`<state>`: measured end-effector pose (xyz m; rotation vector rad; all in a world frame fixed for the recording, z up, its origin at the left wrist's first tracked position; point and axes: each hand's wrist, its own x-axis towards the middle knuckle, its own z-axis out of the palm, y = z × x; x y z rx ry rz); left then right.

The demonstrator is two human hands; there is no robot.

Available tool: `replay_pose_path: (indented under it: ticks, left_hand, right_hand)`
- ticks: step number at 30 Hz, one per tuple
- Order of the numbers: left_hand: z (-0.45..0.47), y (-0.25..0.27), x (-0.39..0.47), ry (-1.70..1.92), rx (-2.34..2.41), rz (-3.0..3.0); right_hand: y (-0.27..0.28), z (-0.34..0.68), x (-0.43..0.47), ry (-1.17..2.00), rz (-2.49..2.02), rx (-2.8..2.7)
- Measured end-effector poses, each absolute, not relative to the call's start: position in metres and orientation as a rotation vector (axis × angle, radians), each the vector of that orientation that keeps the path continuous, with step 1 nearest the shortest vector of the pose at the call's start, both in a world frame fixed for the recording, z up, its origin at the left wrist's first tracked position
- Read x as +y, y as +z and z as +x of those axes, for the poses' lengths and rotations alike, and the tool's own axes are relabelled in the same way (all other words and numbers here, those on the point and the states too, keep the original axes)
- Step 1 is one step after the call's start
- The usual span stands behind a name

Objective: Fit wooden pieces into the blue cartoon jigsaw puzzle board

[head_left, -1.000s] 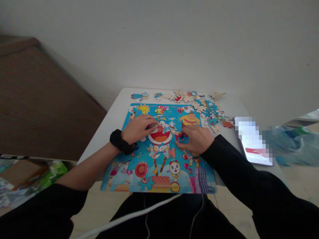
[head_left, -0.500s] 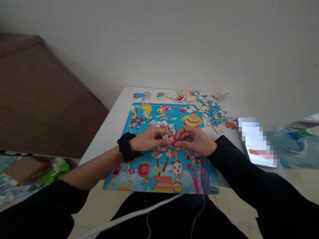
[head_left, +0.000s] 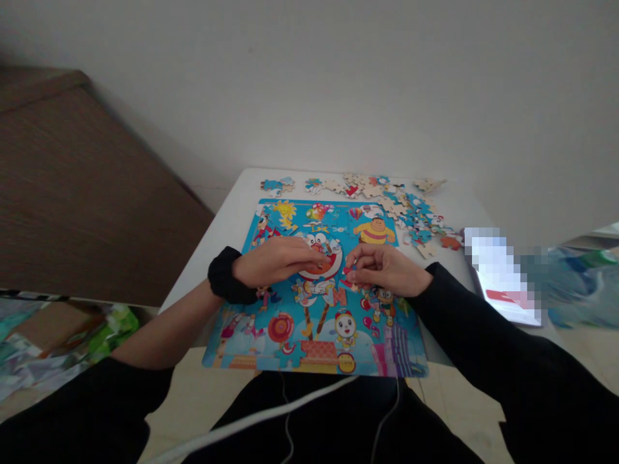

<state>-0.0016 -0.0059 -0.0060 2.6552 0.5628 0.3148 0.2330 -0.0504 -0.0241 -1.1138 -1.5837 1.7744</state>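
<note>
A colourful cartoon jigsaw puzzle lies flat on a white table, with many of its pieces fitted together. My left hand rests over its left middle, palm down and fingers stretched out, with the fingertips at the big white-and-red cartoon face. No piece shows in this hand. To the right of that face, my right hand pinches a small red and blue puzzle piece between thumb and fingers, at or just above the board. Part of the picture under both hands is hidden.
Loose puzzle pieces are heaped beyond the board at the right, some face down. A few more pieces lie at the back left. A phone-like device with a lit screen is at the table's right edge. A white cable crosses my lap.
My hands were together over the middle of the puzzle, fingers around small pieces. Now they are apart: the left has moved left and flattened, while the right keeps its piece slightly to the right.
</note>
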Motion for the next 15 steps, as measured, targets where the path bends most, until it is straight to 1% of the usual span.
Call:
replay_pose_path:
  ticks: [5, 8, 10, 12, 15]
  left_hand:
    - [0.008, -0.022, -0.005, 0.126, 0.478, 2.73]
    - [0.011, -0.026, -0.004, 0.21, 0.573, 2.883]
    - [0.005, -0.024, 0.002, 0.321, 0.782, 2.967]
    - [-0.008, -0.021, 0.012, 0.373, 1.096, 2.977]
    - [-0.031, -0.022, 0.033, 0.296, 1.551, 2.848]
  right_hand:
    - [-0.032, 0.237, -0.044, 1.221, -1.324, -1.859]
    - [-0.033, 0.239, -0.043, 0.954, -1.419, -2.016]
    - [-0.032, 0.24, -0.042, 0.793, -1.445, -2.099]
    - [-0.032, 0.241, -0.042, 0.66, -1.441, -2.144]
    - [-0.032, 0.241, -0.042, 0.565, -1.44, -2.146]
